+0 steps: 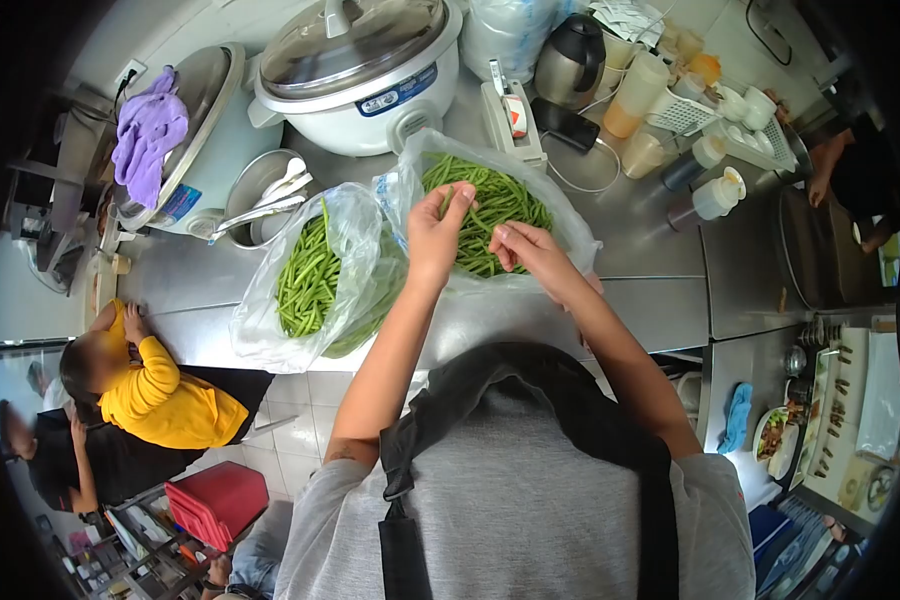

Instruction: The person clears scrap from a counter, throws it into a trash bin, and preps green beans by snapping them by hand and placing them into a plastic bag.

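Note:
Over an open plastic bag point(573, 232) of long green beans point(485, 262), both hands are raised close together. My left hand point(444, 222) has its thumb and fingers pinched at a green bean. To its right, my right hand point(526, 247) is closed with fingertips pressed together; whatever they hold is too small to make out. A second plastic bag point(255, 318), with shorter green bean pieces point(310, 280), lies just to the left of my left forearm.
Two large rice cookers point(355, 105) point(185, 165) and a metal bowl point(270, 170) with utensils stand behind. Bottles point(635, 95) and a white basket point(765, 135) are at the back right. Other people, one in a yellow top point(165, 395), are left; another person's arms show far right.

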Action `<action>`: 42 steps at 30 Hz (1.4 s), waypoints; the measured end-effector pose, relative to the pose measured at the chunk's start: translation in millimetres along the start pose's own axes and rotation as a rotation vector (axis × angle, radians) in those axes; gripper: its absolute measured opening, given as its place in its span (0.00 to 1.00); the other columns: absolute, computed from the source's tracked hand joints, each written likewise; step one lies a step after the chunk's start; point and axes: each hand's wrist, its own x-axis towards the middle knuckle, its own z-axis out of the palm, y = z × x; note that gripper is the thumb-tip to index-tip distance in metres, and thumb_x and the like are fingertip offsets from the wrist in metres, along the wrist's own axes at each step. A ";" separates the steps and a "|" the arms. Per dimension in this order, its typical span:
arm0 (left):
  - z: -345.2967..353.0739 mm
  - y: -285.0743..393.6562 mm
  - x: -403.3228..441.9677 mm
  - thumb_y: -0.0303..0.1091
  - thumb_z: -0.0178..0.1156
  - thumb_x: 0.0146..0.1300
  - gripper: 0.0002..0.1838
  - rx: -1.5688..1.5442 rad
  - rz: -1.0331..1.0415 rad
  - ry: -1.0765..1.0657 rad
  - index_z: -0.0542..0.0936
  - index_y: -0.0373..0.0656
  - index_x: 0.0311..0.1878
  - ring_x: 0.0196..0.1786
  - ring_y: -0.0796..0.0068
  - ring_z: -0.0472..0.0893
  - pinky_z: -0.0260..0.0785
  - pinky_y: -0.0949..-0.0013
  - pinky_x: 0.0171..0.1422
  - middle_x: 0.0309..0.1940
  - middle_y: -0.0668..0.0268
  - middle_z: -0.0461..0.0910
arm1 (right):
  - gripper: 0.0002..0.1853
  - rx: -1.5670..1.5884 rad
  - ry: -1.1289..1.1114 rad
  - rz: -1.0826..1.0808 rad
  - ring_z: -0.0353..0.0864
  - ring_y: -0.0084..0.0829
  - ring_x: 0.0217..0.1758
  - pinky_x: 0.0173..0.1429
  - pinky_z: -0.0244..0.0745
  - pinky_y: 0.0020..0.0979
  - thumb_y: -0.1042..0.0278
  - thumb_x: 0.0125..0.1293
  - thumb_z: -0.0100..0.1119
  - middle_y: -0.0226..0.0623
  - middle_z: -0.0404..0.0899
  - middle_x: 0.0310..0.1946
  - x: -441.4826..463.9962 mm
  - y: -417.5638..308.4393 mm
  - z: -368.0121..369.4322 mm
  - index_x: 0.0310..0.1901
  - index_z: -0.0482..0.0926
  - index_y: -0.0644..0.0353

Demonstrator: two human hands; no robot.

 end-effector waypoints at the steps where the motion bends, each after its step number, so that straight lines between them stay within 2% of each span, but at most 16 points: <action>1: 0.1 -1.7 0.3 0.29 0.57 0.68 0.11 0.020 0.018 -0.003 0.77 0.32 0.49 0.33 0.81 0.75 0.67 0.77 0.43 0.30 0.68 0.79 | 0.18 0.011 -0.020 -0.006 0.73 0.18 0.30 0.39 0.70 0.22 0.59 0.74 0.48 0.28 0.76 0.27 -1.2 -1.3 1.6 0.34 0.79 0.64; 4: 5.5 -4.2 -5.3 0.25 0.52 0.67 0.13 0.371 0.161 0.087 0.72 0.36 0.53 0.29 0.80 0.72 0.65 0.75 0.38 0.28 0.68 0.76 | 0.13 -0.300 0.077 -0.204 0.76 0.20 0.31 0.40 0.72 0.24 0.63 0.72 0.52 0.30 0.79 0.28 -4.2 -7.0 13.8 0.37 0.80 0.63; 7: 6.9 -3.8 -4.3 0.25 0.48 0.66 0.15 0.277 0.080 -0.007 0.71 0.39 0.56 0.28 0.80 0.69 0.64 0.73 0.35 0.27 0.68 0.73 | 0.08 -0.431 0.138 -0.372 0.80 0.25 0.33 0.41 0.73 0.26 0.67 0.70 0.54 0.33 0.81 0.29 -11.1 -26.0 26.8 0.38 0.79 0.63; 13: -2.9 -0.2 -8.9 0.29 0.43 0.68 0.17 -0.096 -0.292 -0.357 0.71 0.42 0.57 0.32 0.80 0.70 0.64 0.74 0.36 0.28 0.68 0.72 | 0.08 -0.451 -0.126 -0.387 0.82 0.27 0.33 0.41 0.74 0.27 0.69 0.69 0.54 0.36 0.82 0.30 -17.1 -39.7 29.4 0.39 0.79 0.64; 16: -36.1 32.0 -12.9 0.29 0.45 0.67 0.18 0.404 0.031 -0.086 0.73 0.47 0.58 0.31 0.83 0.67 0.62 0.76 0.33 0.29 0.73 0.70 | 0.07 -0.328 0.020 -0.122 0.80 0.30 0.35 0.43 0.74 0.30 0.71 0.66 0.55 0.35 0.82 0.31 -9.0 -31.5 13.6 0.39 0.81 0.62; 18: -78.4 46.7 -15.0 0.27 0.45 0.67 0.18 0.700 0.193 0.141 0.74 0.47 0.58 0.29 0.83 0.66 0.60 0.75 0.31 0.27 0.73 0.69 | 0.07 -0.680 0.178 -0.367 0.78 0.32 0.38 0.47 0.73 0.32 0.73 0.63 0.55 0.34 0.81 0.32 1.9 -16.3 -3.5 0.40 0.81 0.60; 19: -93.1 60.8 -21.7 0.25 0.46 0.66 0.18 0.759 0.104 0.240 0.74 0.47 0.57 0.27 0.81 0.65 0.60 0.73 0.31 0.25 0.72 0.68 | 0.08 -0.855 0.258 -0.491 0.77 0.33 0.40 0.49 0.73 0.34 0.73 0.61 0.54 0.33 0.81 0.32 4.3 -7.3 -11.1 0.40 0.82 0.58; 21: -143.2 57.4 -23.7 0.25 0.50 0.65 0.19 1.081 -0.010 0.267 0.74 0.46 0.59 0.33 0.69 0.73 0.66 0.67 0.39 0.32 0.61 0.75 | 0.07 -1.002 0.228 -0.512 0.75 0.36 0.44 0.54 0.71 0.37 0.73 0.57 0.59 0.32 0.80 0.35 3.1 6.3 -17.6 0.37 0.84 0.56; 23: -179.9 29.4 -27.1 0.24 0.56 0.59 0.23 1.469 0.313 0.364 0.73 0.46 0.60 0.48 0.52 0.74 0.67 0.54 0.52 0.44 0.52 0.76 | 0.04 -1.050 0.144 -0.445 0.76 0.37 0.43 0.53 0.71 0.35 0.72 0.57 0.63 0.33 0.81 0.35 0.8 19.7 -15.1 0.35 0.84 0.56; 26: -133.6 53.6 -28.6 0.24 0.59 0.55 0.27 1.351 0.399 0.378 0.73 0.45 0.61 0.57 0.50 0.69 0.62 0.52 0.61 0.51 0.51 0.73 | 0.05 -1.078 0.130 -0.380 0.77 0.36 0.39 0.53 0.71 0.36 0.68 0.56 0.66 0.34 0.80 0.30 4.1 41.0 -14.6 0.33 0.84 0.57; 28: -91.6 53.7 -31.4 0.24 0.60 0.53 0.27 1.135 0.432 0.191 0.75 0.46 0.59 0.54 0.50 0.72 0.64 0.53 0.59 0.48 0.52 0.74 | 0.06 -1.087 0.156 -0.372 0.77 0.36 0.36 0.51 0.72 0.35 0.67 0.56 0.67 0.34 0.80 0.27 0.4 31.7 -13.3 0.33 0.83 0.58; 29: -66.4 53.2 -35.8 0.23 0.60 0.53 0.24 1.002 0.264 0.051 0.77 0.47 0.56 0.52 0.52 0.74 0.68 0.55 0.57 0.46 0.55 0.75 | 0.06 -1.092 0.169 -0.369 0.77 0.35 0.34 0.50 0.72 0.35 0.67 0.55 0.68 0.34 0.79 0.25 -1.7 24.9 -12.3 0.33 0.83 0.58; 32: -18.8 16.8 -37.4 0.27 0.66 0.51 0.21 0.985 0.320 -0.273 0.81 0.47 0.51 0.47 0.58 0.77 0.72 0.59 0.48 0.42 0.59 0.75 | 0.07 -0.943 0.235 -0.290 0.79 0.38 0.35 0.48 0.74 0.34 0.67 0.55 0.69 0.37 0.81 0.26 -6.5 7.3 -12.2 0.32 0.84 0.59; 38: 1.1 -9.5 -11.6 0.24 0.66 0.54 0.12 0.874 0.427 -0.344 0.85 0.43 0.43 0.36 0.65 0.79 0.72 0.64 0.41 0.32 0.64 0.77 | 0.10 -0.488 0.293 -0.030 0.78 0.22 0.30 0.35 0.71 0.24 0.66 0.64 0.64 0.34 0.83 0.30 -21.4 -12.3 -21.5 0.36 0.83 0.66; 41: 8.8 5.5 -8.7 0.23 0.66 0.55 0.13 0.787 0.337 -0.350 0.85 0.42 0.45 0.34 0.68 0.79 0.72 0.66 0.40 0.31 0.64 0.77 | 0.11 -0.261 0.211 -0.016 0.80 0.19 0.32 0.38 0.74 0.25 0.61 0.62 0.66 0.25 0.81 0.28 -16.8 3.2 -38.9 0.38 0.82 0.62; 42: 11.1 5.4 -8.5 0.23 0.66 0.55 0.13 0.747 0.290 -0.348 0.85 0.42 0.45 0.34 0.68 0.79 0.72 0.66 0.39 0.31 0.65 0.77 | 0.11 -0.273 0.350 -0.120 0.79 0.18 0.32 0.37 0.73 0.24 0.61 0.64 0.65 0.23 0.80 0.27 -12.5 24.4 -30.4 0.37 0.82 0.60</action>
